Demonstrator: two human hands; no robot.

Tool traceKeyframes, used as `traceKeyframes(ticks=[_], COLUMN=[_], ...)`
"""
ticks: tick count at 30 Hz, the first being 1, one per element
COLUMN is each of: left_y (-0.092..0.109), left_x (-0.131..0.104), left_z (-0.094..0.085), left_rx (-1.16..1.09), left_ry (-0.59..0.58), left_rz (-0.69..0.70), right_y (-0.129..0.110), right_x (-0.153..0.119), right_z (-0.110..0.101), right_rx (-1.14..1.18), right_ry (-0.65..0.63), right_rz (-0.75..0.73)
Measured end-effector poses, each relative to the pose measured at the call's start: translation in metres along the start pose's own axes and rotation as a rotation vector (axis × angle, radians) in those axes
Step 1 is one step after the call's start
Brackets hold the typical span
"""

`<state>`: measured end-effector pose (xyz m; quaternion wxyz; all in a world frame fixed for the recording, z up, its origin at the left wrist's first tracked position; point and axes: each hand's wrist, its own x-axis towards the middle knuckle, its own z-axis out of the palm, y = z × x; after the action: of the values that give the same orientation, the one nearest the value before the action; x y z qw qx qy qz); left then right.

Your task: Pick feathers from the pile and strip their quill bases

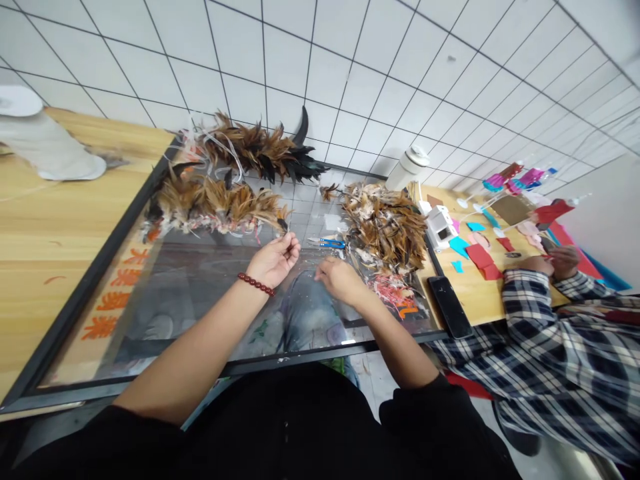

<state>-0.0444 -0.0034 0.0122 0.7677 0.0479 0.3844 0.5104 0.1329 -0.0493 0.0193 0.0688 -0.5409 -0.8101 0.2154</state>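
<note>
My left hand (275, 261), with a red bead bracelet at the wrist, is closed in a pinch at the right end of a row of brown feathers (220, 203). A small dark feather (283, 225) shows at its fingertips. My right hand (341, 279) is closed too, its fingers curled above the glass; whatever they hold is hidden or too small to make out. Just beyond it lie blue thread snips (333, 244). To the right is a heap of loose brown feathers (387, 223), with pink and white fluffy pieces (393, 293) in front.
A second feather strand (260, 147) with black ends lies by the tiled wall. The glass top has a black frame (90, 280). A phone (450, 307) rests at its right edge, a white bottle (407, 167) behind. A co-worker in a plaid sleeve (530, 293) sits right, near coloured scraps (483, 260).
</note>
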Motion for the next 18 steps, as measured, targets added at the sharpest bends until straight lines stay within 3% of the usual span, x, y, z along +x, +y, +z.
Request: traceKeyframes(ticks=[3,4,7,8,9,11,13,16,18], left_y=[0.0,-0.001,-0.003,-0.005,-0.007,-0.011,-0.016,-0.019,-0.019], left_x=[0.0,-0.001,-0.006,-0.008,-0.009,-0.012,-0.013,-0.012,-0.011], left_z=[0.0,0.001,0.005,0.006,0.007,0.008,0.008,0.005,0.004], left_rx=[0.009,0.019,0.08,0.107,0.132,0.166,0.184,0.207,0.218], left_ry=[0.002,0.005,-0.011,-0.025,-0.04,-0.073,-0.102,-0.116,-0.12], left_rz=[0.012,0.015,0.009,0.008,0.009,0.014,0.019,0.034,0.054], right_y=[0.013,0.018,0.027,0.028,0.028,0.026,0.026,0.036,0.048], right_x=[-0.052,-0.075,-0.136,-0.149,-0.157,-0.155,-0.132,-0.072,-0.027], right_z=[-0.028,-0.038,-0.062,-0.068,-0.072,-0.079,-0.081,-0.078,-0.073], right_rx=[0.144,0.189,0.375,0.405,0.395,0.364,0.336,0.069,-0.148], right_ry=[-0.169,-0.248,-0.653,-0.736,-0.735,-0.611,-0.41,-0.052,0.122], right_rz=[-0.091,-0.064,0.071,0.101,0.108,0.076,0.033,-0.003,-0.009])
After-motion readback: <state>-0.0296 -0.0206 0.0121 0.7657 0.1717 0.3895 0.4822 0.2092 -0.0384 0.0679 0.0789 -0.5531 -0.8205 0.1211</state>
